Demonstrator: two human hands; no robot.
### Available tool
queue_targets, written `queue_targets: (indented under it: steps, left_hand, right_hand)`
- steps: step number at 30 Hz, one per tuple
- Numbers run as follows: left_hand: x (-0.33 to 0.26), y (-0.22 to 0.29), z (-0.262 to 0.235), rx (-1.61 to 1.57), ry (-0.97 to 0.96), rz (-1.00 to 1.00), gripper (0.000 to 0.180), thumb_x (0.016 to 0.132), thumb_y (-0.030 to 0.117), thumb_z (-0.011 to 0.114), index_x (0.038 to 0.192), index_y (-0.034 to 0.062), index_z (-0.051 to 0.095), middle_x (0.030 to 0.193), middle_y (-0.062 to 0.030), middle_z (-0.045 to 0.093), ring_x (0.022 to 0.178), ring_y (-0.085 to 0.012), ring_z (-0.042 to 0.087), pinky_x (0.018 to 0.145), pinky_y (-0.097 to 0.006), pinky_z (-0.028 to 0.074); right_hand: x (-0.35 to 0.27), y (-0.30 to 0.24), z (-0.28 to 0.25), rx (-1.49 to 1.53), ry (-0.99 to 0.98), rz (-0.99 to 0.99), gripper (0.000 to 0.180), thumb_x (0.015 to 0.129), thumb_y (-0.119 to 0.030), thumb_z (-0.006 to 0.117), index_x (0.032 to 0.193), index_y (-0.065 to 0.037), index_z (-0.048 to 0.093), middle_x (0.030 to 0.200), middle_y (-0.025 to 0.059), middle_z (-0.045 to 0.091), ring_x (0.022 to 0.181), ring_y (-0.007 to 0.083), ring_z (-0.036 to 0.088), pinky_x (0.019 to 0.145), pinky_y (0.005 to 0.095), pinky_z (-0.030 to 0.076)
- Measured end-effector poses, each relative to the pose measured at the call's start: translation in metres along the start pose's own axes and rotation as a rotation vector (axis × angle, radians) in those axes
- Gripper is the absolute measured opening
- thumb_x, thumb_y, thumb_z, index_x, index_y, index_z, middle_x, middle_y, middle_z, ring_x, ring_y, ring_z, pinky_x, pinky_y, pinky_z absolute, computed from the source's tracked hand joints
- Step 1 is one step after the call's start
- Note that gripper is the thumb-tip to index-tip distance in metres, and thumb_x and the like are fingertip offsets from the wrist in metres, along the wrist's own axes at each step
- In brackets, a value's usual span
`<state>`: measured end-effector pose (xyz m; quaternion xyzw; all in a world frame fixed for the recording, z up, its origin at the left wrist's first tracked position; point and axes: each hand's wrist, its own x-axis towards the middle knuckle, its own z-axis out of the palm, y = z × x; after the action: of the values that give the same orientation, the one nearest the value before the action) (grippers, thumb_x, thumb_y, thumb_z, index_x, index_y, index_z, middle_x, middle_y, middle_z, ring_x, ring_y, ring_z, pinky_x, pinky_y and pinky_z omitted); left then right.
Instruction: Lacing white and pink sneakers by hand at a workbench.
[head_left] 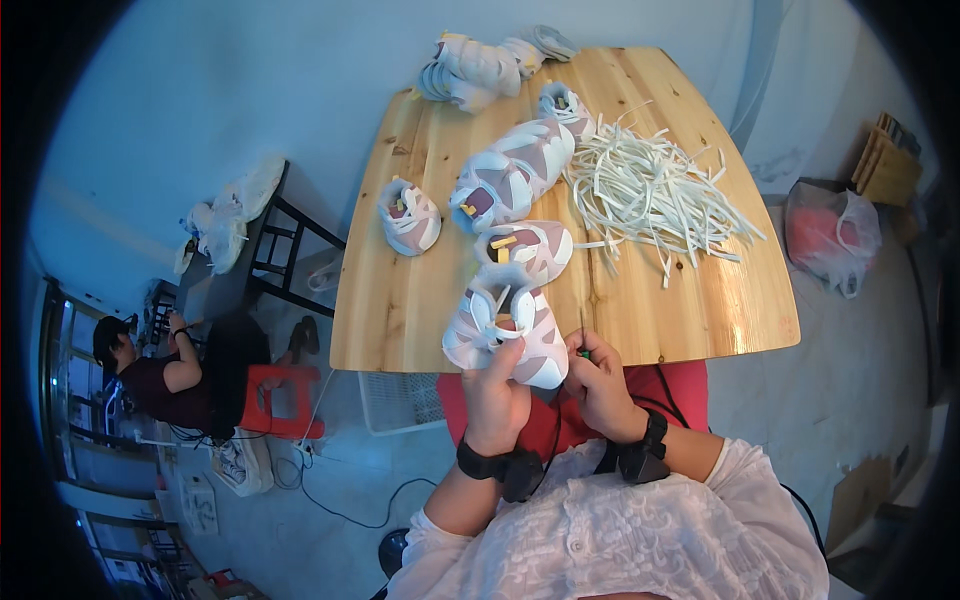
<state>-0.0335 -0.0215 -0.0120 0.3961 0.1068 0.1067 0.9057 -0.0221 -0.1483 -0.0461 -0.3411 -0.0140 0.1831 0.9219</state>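
My left hand (497,403) is closed on a white and pale pink shoe upper (540,350) at the table's front edge, with the thumb at its opening. A white lace (510,330) shows across the opening, partly covered by the thumb. Just right of the upper, my right hand (602,383) is closed in a pinch on a thin tool (585,352). A bit of green shows between the fingers; the rest of the tool is hidden. Right behind the held upper lies another shoe upper (540,250) with a yellow tab.
On the wooden table (700,320) are a pile of white laces (650,190), a lone upper (410,222) at left and stacked uppers (475,70) at the back. Beneath its front edge is a white basket (400,402). A person (185,375) sits far left beside a red stool (285,400).
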Motion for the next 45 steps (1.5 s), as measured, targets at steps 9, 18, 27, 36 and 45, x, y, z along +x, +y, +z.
queue_targets:
  steps: [9,18,27,36,45]
  left_hand:
    - [0.004,0.003,0.001,0.005,-0.064,-0.037,0.030,0.084,0.003,0.057,0.114,0.0022,0.052,0.110,-0.0075,0.058,0.100,-0.0184,0.058,0.088,-0.036,0.047]
    - [0.004,0.000,0.000,-0.080,-0.131,-0.122,0.032,0.083,0.005,0.059,0.114,0.0030,0.051,0.110,-0.0071,0.058,0.102,-0.0189,0.058,0.088,-0.036,0.048]
    - [0.000,-0.006,0.000,-0.055,-0.071,-0.227,0.050,0.081,-0.002,0.062,0.127,0.0078,0.045,0.115,-0.0039,0.057,0.108,-0.0175,0.055,0.093,-0.036,0.045]
    - [0.002,-0.003,0.010,-0.024,-0.083,-0.304,0.048,0.081,0.000,0.064,0.124,0.0080,0.046,0.113,-0.0032,0.057,0.104,-0.0153,0.057,0.089,-0.034,0.048]
    - [0.002,-0.007,0.017,-0.019,-0.059,-0.303,0.045,0.082,0.000,0.063,0.123,0.0075,0.046,0.108,-0.0025,0.057,0.100,-0.0139,0.057,0.087,-0.033,0.048]
  right_hand:
    - [0.007,-0.011,-0.013,-0.047,-0.184,0.169,0.009,0.089,-0.013,0.058,0.084,-0.006,0.054,0.062,-0.0061,0.046,0.048,0.0014,0.036,0.043,0.0186,0.026]
    - [0.015,-0.010,-0.001,-0.075,-0.050,0.123,0.011,0.087,-0.008,0.062,0.096,-0.002,0.061,0.078,-0.0007,0.061,0.060,0.0034,0.052,0.051,0.0184,0.041]
    - [0.026,-0.018,-0.007,-0.134,-0.164,-0.059,0.023,0.083,-0.001,0.064,0.106,0.001,0.063,0.101,0.0077,0.066,0.088,0.0124,0.063,0.077,0.0268,0.052]
    - [0.029,-0.020,-0.019,-0.120,-0.198,-0.054,0.022,0.083,-0.004,0.065,0.105,0.001,0.064,0.096,0.0056,0.067,0.084,0.0096,0.062,0.072,0.0245,0.051]
    - [0.028,-0.022,-0.023,-0.312,-0.214,-0.138,0.031,0.085,-0.008,0.064,0.114,0.001,0.058,0.105,0.0046,0.064,0.095,0.0106,0.059,0.081,0.0266,0.048]
